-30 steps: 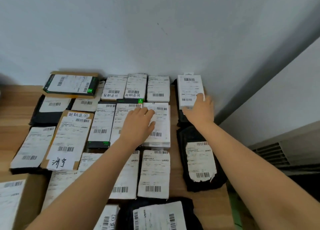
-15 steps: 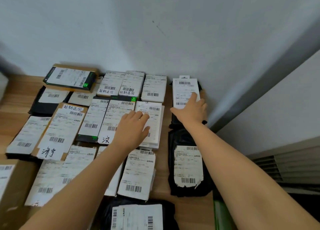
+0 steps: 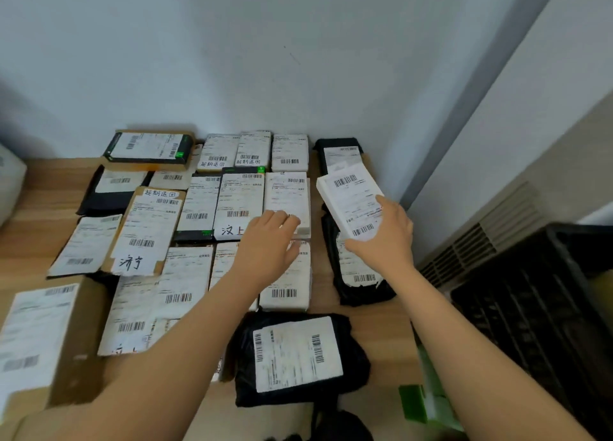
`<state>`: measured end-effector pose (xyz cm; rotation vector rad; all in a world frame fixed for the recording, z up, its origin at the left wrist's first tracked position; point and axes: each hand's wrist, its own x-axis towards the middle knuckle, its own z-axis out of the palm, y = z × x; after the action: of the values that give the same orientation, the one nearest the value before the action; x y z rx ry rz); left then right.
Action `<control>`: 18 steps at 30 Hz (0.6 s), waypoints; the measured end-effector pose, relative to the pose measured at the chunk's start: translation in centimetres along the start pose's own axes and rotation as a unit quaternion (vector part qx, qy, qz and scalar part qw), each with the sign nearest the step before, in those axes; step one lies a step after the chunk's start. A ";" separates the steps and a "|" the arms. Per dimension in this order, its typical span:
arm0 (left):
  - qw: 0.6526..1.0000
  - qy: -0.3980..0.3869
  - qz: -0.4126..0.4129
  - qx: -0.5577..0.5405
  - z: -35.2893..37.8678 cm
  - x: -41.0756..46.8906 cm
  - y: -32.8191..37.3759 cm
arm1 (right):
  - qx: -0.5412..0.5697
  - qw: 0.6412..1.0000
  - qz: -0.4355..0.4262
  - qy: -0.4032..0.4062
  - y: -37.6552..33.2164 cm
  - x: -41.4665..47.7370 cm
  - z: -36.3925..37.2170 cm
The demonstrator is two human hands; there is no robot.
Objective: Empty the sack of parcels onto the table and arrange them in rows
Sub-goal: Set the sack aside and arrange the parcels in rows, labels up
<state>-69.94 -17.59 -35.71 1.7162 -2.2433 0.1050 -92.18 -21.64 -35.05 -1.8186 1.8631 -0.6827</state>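
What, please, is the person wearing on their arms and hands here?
The left arm and right arm are bare, with no sleeves in view. The left hand and right hand wear no gloves, and no watch, bracelet or ring shows.

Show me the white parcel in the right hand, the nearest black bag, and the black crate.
white parcel (image 3: 353, 205): head view, label middle
black bag (image 3: 297, 352): head view, its label
black crate (image 3: 530, 308): head view, slatted side

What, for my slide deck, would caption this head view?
Right hand holds a tilted white parcel; left hand rests on another parcel in the rows.
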 end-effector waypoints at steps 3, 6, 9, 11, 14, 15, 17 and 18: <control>0.999 -0.016 0.028 -0.023 0.1 -4.3 1.1 | -0.018 0.999 0.031 0.008 1.1 -5.4 -0.1; 0.997 -0.036 0.054 -0.039 0.4 -8.5 2.6 | -0.020 0.997 0.068 0.020 2.2 -10.8 -0.2; 0.993 -0.081 0.074 -0.053 1.1 -12.4 4.1 | -0.029 0.994 0.107 0.021 3.5 -16.0 -0.1; 0.987 -0.125 0.086 -0.050 1.7 -14.5 5.1 | -0.045 0.991 0.127 0.010 4.5 -18.7 0.0; 0.974 -0.215 0.053 -0.051 2.5 -16.5 6.4 | -0.071 0.988 0.139 -0.007 6.0 -21.4 0.3; 0.968 -0.241 0.040 -0.048 2.8 -16.9 6.7 | -0.076 0.987 0.144 -0.012 6.5 -22.0 0.4; 0.961 -0.273 0.019 -0.034 3.4 -17.5 7.2 | -0.088 0.985 0.148 -0.024 7.3 -22.9 0.5; 0.958 -0.286 0.010 -0.028 3.6 -17.5 7.4 | -0.094 0.984 0.146 -0.030 7.7 -23.2 0.5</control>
<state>-73.62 -0.14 -43.26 1.8687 -2.6182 -0.5120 -97.15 1.57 -40.85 -1.6047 2.1546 -0.3539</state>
